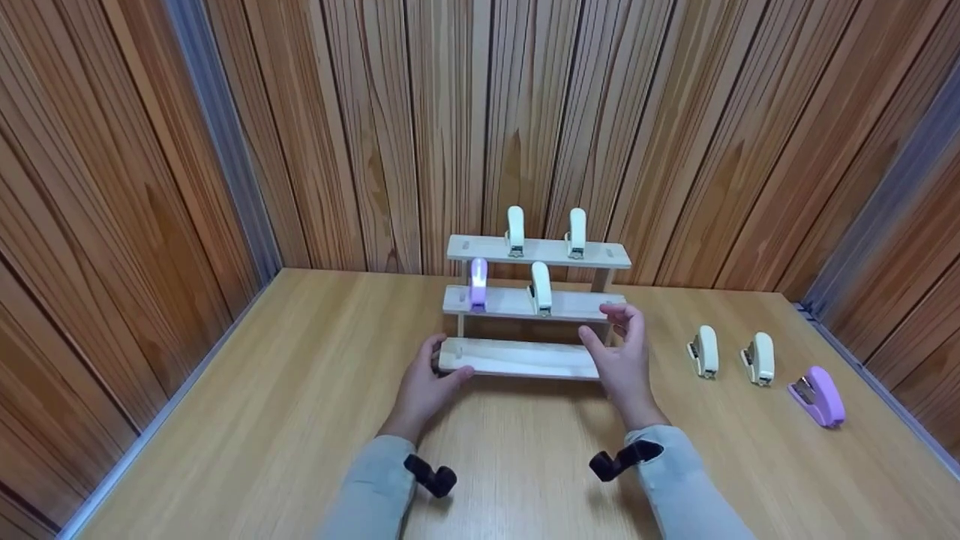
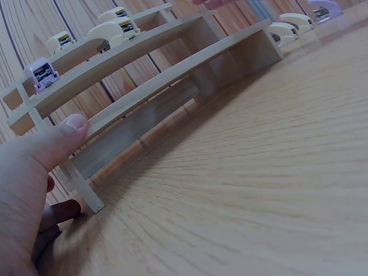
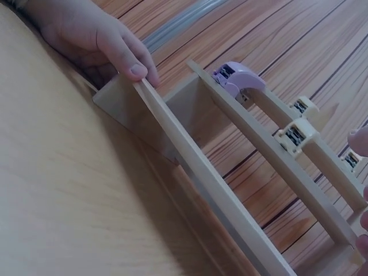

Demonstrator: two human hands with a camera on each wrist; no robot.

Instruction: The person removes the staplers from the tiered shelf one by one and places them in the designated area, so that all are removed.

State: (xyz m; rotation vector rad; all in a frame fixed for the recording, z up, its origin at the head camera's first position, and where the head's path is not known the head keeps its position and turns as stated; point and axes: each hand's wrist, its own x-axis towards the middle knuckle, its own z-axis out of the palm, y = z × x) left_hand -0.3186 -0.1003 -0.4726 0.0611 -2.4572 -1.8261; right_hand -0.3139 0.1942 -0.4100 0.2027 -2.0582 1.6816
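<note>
A three-tier wooden display shelf [image 1: 525, 358] stands on the table. My left hand [image 1: 427, 386] grips the left end of its lowest tier; in the left wrist view the thumb [image 2: 73, 123] lies on the front edge, with the fingers around the outer side. By the right end is my right hand [image 1: 626, 367], thumb and fingers spread apart and holding nothing; whether it touches the shelf I cannot tell. The middle tier bears a purple stapler [image 1: 478, 285] at left and a white stapler [image 1: 541, 289] near its centre. Two white staplers [image 1: 514, 231] [image 1: 576, 233] stand on the top tier.
On the table to the right, two white staplers [image 1: 704, 352] [image 1: 759, 358] and a purple stapler [image 1: 817, 397] stand in a slanting row. A wood-panelled wall [image 1: 450, 135] rises behind the shelf, and side panels [image 1: 67, 225] flank the table.
</note>
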